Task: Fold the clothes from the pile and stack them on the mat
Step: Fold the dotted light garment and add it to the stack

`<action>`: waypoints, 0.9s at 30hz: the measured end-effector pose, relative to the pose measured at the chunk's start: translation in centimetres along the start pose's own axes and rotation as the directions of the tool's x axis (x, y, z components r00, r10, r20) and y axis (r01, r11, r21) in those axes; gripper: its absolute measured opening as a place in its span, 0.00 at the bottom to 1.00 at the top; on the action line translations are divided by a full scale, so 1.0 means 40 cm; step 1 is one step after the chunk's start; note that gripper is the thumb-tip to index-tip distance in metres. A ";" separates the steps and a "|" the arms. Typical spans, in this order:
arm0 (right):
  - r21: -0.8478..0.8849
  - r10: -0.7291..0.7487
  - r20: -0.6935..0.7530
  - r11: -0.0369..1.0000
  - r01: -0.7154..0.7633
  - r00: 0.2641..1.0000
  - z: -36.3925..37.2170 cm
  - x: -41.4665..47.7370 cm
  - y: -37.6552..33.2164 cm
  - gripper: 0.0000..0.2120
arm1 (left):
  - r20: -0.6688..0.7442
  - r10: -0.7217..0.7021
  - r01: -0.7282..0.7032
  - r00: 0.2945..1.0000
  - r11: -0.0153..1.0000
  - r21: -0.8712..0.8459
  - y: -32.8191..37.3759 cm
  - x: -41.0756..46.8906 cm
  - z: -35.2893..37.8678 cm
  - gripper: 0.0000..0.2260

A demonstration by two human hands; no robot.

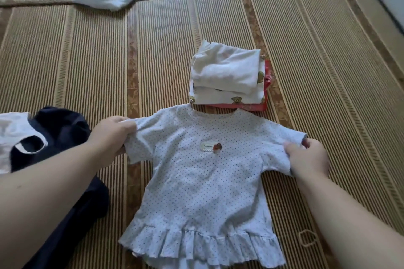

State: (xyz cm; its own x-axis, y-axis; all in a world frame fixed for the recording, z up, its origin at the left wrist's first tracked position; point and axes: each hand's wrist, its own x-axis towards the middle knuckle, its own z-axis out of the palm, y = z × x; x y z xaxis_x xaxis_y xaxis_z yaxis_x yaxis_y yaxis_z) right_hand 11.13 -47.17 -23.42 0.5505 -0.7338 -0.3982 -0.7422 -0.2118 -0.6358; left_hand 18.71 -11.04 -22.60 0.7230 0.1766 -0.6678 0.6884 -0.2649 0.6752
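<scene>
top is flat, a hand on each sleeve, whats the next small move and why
Probably fold both sleeves in over the chest: the top lies spread flat on the mat, the left hand and right hand each grip a sleeve end, with no fold made yet.
</scene>
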 end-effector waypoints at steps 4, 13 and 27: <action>-0.022 -0.141 0.185 0.989 0.147 0.973 0.029 -0.067 -0.062 0.12 | 0.143 0.061 -0.080 0.988 0.989 0.126 0.059 -0.082 0.089 0.08; -0.204 -0.131 0.235 0.962 0.181 0.963 0.095 -0.028 -0.089 0.22 | 0.067 0.254 -0.253 0.965 0.832 0.494 0.065 0.007 0.233 0.28; 0.157 -0.237 0.418 0.970 0.187 0.877 0.071 0.016 -0.106 0.10 | 0.386 -0.032 0.070 0.922 0.994 -0.085 0.093 0.058 0.138 0.10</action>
State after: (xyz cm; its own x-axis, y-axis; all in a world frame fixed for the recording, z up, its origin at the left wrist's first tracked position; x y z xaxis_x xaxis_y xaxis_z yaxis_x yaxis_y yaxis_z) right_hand 15.71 -44.90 -22.87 0.8181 -0.3240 -0.4750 -0.5569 -0.2408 -0.7949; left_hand 22.63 -16.84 -23.34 0.6221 -0.1949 -0.7583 0.7399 -0.1702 0.6508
